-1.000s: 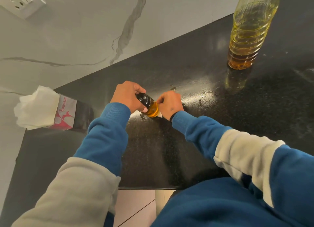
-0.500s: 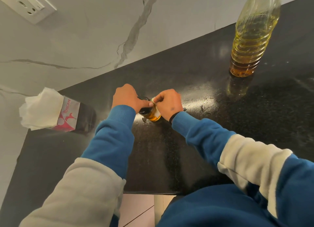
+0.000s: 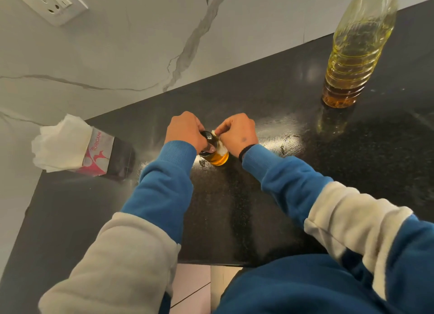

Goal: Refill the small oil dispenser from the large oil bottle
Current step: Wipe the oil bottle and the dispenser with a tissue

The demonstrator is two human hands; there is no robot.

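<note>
The small oil dispenser (image 3: 217, 157), a little glass bottle with amber oil and a black top, stands on the black counter (image 3: 234, 208) between my hands. My left hand (image 3: 185, 131) grips its black top. My right hand (image 3: 238, 132) pinches a piece of white tissue (image 3: 220, 146) against the dispenser's side. The large oil bottle (image 3: 354, 55), clear ribbed plastic with yellow oil, stands upright at the far right of the counter, apart from both hands; its top is out of frame.
A tissue pack (image 3: 79, 149) with white tissue sticking out lies at the counter's left, by the marble wall. A wall socket (image 3: 50, 3) sits at upper left. Small oil smears (image 3: 285, 144) glisten right of my right hand. The counter's front edge (image 3: 211, 264) is close to my body.
My right hand now holds white tissue against the dispenser's side. My left hand has closed further over the black top. The dispenser stays in the same spot.
</note>
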